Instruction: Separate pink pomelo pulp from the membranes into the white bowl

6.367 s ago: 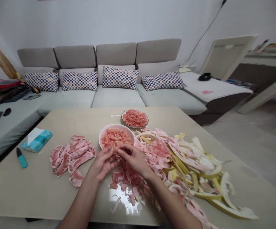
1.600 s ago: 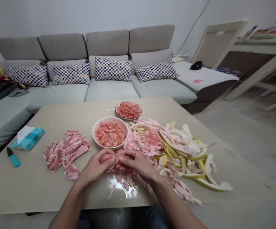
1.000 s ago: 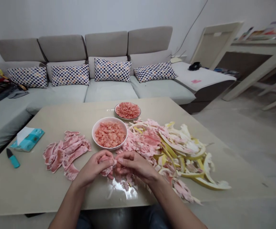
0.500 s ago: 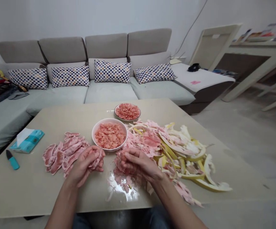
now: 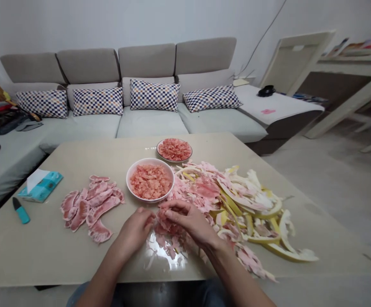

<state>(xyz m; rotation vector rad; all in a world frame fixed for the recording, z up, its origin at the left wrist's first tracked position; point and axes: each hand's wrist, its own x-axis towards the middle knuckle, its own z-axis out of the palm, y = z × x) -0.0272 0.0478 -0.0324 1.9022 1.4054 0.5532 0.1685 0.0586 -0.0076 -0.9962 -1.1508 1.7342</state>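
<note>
My left hand [image 5: 138, 228] is closed, back turned up, its fingertips curled out of sight beside a pinkish pomelo segment [image 5: 161, 218]. Thumb and fingers of my right hand [image 5: 188, 221] pinch that segment, which is partly hidden. Just beyond both hands stands a white bowl [image 5: 128, 187] full of pink pomelo flesh [image 5: 150, 181]. Torn membrane scraps [image 5: 170, 245] lie under and near my hands on the wet tabletop. Left of my left hand is a pile of pomelo segments [image 5: 92, 202] with pale skin on them.
A dark-rimmed plate [image 5: 190, 154] of pulp stands behind the bowl. Pomelo rind [image 5: 287, 251] and pith are heaped to the right. At the left lie a tissue pack [image 5: 46, 185] and a teal-handled knife [image 5: 21, 213]. A sofa [image 5: 153, 123] is behind the table [image 5: 60, 264].
My left hand has moved right from the segment pile toward my right hand, bringing the segment, and turned back up. More of the pile shows. The view has shifted slightly.
</note>
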